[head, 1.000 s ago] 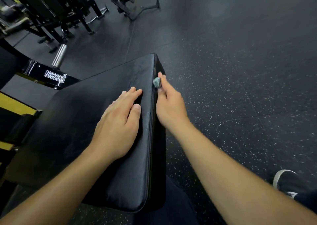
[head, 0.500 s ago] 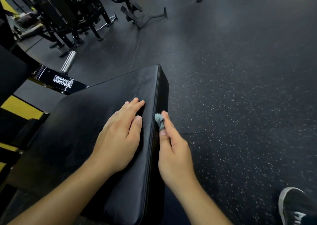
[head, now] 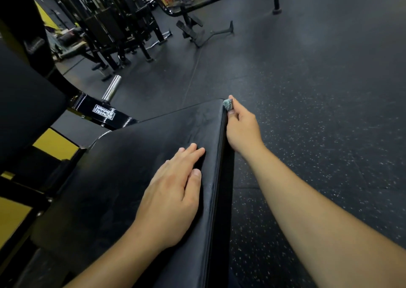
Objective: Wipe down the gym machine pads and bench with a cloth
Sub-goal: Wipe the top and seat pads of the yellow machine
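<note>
A black padded bench (head: 140,173) fills the lower middle of the head view. My left hand (head: 173,191) rests flat on its top surface near the right edge, fingers straight. My right hand (head: 240,127) is off the bench's right side at its far corner and pinches a small grey-green cloth (head: 227,104) against the pad's side edge. Most of the cloth is hidden in my fingers.
A black Hammer Strength frame arm (head: 103,112) with a chrome peg (head: 112,87) stands left of the bench. Another black pad (head: 24,103) sits at far left. Weight machines (head: 114,24) and a bench foot (head: 204,35) stand behind. Speckled rubber floor (head: 318,112) lies to the right.
My right hand first slid the cloth back along the bench's side edge toward me, then forward to the far corner. My left hand stayed flat on the pad.
</note>
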Demonstrator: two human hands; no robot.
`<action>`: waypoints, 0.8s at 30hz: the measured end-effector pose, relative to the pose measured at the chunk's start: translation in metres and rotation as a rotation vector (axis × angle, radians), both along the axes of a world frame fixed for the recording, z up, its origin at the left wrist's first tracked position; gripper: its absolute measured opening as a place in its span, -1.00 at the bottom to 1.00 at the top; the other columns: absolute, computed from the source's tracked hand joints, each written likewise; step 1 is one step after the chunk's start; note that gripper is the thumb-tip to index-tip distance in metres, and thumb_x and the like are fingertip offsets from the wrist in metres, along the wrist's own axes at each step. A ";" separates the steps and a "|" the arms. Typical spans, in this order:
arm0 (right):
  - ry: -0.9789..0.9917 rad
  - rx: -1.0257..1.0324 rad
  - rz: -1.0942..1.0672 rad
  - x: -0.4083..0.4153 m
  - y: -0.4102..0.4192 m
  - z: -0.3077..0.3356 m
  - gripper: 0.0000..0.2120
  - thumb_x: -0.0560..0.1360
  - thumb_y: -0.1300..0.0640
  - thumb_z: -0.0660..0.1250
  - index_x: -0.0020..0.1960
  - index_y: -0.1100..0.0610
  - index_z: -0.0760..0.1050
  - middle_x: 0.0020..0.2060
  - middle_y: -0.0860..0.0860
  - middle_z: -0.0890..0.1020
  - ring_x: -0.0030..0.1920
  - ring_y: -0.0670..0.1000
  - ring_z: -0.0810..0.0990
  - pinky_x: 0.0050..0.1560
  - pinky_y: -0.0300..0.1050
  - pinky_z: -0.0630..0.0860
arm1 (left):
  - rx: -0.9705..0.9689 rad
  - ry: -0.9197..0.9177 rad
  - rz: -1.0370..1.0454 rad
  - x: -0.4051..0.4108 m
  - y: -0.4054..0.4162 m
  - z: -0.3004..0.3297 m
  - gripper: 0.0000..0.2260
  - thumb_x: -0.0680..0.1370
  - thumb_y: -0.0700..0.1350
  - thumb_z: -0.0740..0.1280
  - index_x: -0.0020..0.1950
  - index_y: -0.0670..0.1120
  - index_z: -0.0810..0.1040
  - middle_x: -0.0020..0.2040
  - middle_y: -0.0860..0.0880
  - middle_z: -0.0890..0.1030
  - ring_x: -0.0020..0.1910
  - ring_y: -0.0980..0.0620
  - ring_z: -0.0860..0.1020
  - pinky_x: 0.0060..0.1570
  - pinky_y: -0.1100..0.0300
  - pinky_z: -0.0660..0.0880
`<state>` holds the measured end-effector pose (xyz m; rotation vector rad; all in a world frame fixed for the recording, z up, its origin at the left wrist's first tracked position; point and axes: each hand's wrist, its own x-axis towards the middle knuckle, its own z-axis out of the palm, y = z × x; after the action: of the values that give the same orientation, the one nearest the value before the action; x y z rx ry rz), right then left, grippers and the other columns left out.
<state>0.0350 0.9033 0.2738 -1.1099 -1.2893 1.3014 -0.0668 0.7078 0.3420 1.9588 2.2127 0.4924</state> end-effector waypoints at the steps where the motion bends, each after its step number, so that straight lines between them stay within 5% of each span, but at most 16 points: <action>1: -0.010 -0.007 0.009 0.000 0.009 0.002 -0.59 0.71 0.11 0.13 0.54 -0.05 0.37 0.46 -0.16 0.45 0.48 -0.09 0.40 0.43 -0.29 0.34 | -0.001 0.003 0.001 0.000 0.000 0.000 -0.58 0.71 0.03 0.07 0.58 0.27 0.27 0.57 0.39 0.18 0.52 0.50 -0.03 0.48 0.42 -0.09; 4: -0.070 -0.027 0.046 0.006 0.019 0.010 -0.60 0.71 0.10 0.13 0.52 -0.08 0.40 0.27 -0.20 0.58 0.28 -0.03 0.55 0.06 -0.43 0.53 | -0.002 0.011 0.004 -0.001 -0.001 0.001 -0.59 0.71 0.04 0.07 0.57 0.29 0.27 0.56 0.42 0.17 0.51 0.52 -0.05 0.45 0.46 -0.12; 7: -0.146 0.000 0.123 0.019 0.018 0.015 -0.60 0.72 0.10 0.12 0.52 -0.11 0.40 0.25 -0.07 0.64 0.31 0.15 0.53 0.25 -0.09 0.50 | -0.001 0.002 0.003 -0.002 -0.002 0.003 -0.59 0.71 0.04 0.08 0.57 0.30 0.26 0.56 0.42 0.17 0.51 0.52 -0.06 0.46 0.44 -0.11; 11: -0.307 0.134 0.186 0.039 0.013 0.026 -0.58 0.72 0.11 0.11 0.55 -0.11 0.34 0.40 -0.11 0.53 0.32 0.02 0.54 0.23 -0.23 0.42 | -0.006 -0.038 0.031 0.000 0.001 0.005 -0.57 0.71 0.09 0.09 0.59 0.26 0.24 0.58 0.39 0.14 0.53 0.49 -0.06 0.50 0.37 -0.06; 14: -0.443 0.345 0.341 0.040 0.002 0.041 -0.56 0.72 0.18 0.12 0.57 -0.04 0.33 0.55 -0.11 0.34 0.51 -0.13 0.32 0.37 -0.50 0.14 | 0.003 -0.073 0.144 0.002 -0.001 0.008 -0.51 0.69 0.17 0.12 0.62 0.21 0.19 0.62 0.32 0.08 0.57 0.41 -0.11 0.55 0.28 -0.07; 18: -0.726 0.635 0.613 0.033 0.003 0.057 -0.48 0.71 0.24 0.09 0.62 -0.05 0.19 0.62 -0.11 0.16 0.61 -0.11 0.09 0.58 -0.21 0.05 | -0.044 0.056 0.300 0.000 0.009 0.025 -0.42 0.66 0.27 0.07 0.66 0.14 0.11 0.66 0.20 0.02 0.63 0.23 -0.13 0.62 0.11 -0.14; 24: -0.904 0.672 0.910 0.030 0.012 0.127 -0.34 0.66 0.34 0.07 0.65 -0.12 0.05 0.64 -0.17 0.01 0.63 -0.13 -0.05 0.58 -0.17 0.05 | -0.118 0.149 0.513 0.004 0.051 0.110 -0.39 0.66 0.30 0.00 0.67 0.10 0.09 0.68 0.07 0.06 0.66 0.06 -0.03 0.63 -0.01 -0.08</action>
<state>0.0652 0.9154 0.4009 -0.5876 -2.8697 0.7538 -0.0629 0.7584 0.4523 1.4000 2.7718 0.2664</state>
